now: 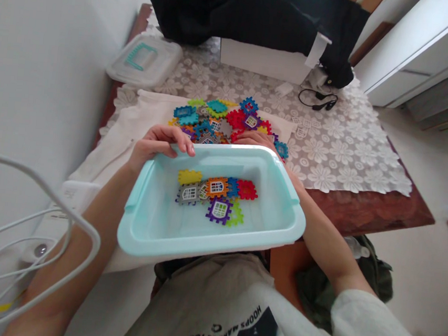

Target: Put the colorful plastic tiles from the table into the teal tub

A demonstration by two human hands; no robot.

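A pale turquoise plastic bin (155, 225) rests against my lap at the table's near edge. My left hand (158, 145) curls over its far left rim and grips it. Several colourful interlocking puzzle tiles (215, 194) lie inside the bin. Behind the bin, a pile of the same tiles (216, 117) lies on a white cloth (142, 112). My right hand (256, 138) reaches past the bin's far rim and rests at the near edge of that pile; most of its fingers are hidden by the rim.
A clear lid with a turquoise handle (145, 60) lies at the far left of the lace-covered table (339, 163). A white box (264, 60) and a person in dark clothes (239, 8) are at the back. Black earphones (318, 99) lie nearby. White cables (23, 233) hang on my left.
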